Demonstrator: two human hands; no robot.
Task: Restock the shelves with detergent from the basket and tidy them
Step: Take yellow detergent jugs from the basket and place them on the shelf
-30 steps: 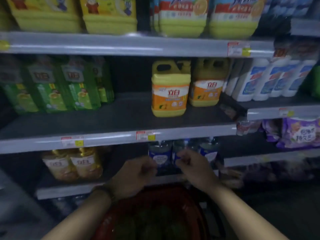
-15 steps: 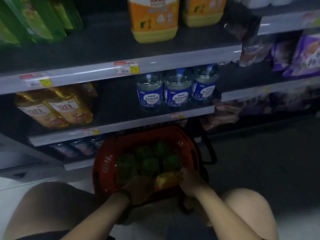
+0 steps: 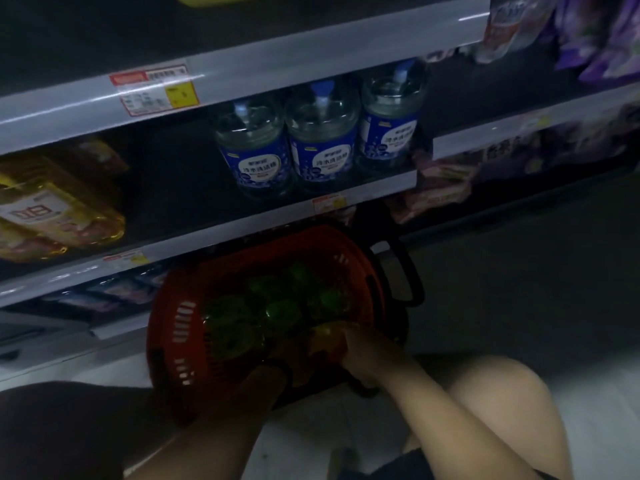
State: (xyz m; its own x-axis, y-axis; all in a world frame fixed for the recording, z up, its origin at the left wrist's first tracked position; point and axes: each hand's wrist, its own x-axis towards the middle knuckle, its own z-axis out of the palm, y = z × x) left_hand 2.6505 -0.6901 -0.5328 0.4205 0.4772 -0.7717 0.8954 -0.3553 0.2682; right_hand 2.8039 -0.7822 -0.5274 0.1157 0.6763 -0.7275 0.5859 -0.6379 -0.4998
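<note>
A red plastic basket [image 3: 166, 327] stands on the floor in front of the bottom shelves. Inside it stand several green-capped detergent bottles [image 3: 280, 310], and a yellow detergent bottle [image 3: 325, 336] sits at its near right side. My right hand [image 3: 363, 348] reaches into the basket and grips the yellow bottle. My left hand [image 3: 291, 355] is also inside the basket, just left of that bottle. It lies in deep shadow, so its fingers are hidden.
Three clear bottles with blue labels [image 3: 322, 147] stand on the lower shelf [image 3: 207, 233], with golden bottles [image 3: 52, 209] at the left. Purple bags [image 3: 606, 36] fill the right-hand shelves. The basket's black handle [image 3: 408, 278] hangs to the right. My bare knee [image 3: 502, 386] is beside the basket.
Both hands dropped from shelf height down into the basket, and my view tilted down and came closer. The right hand took hold of the yellow bottle.
</note>
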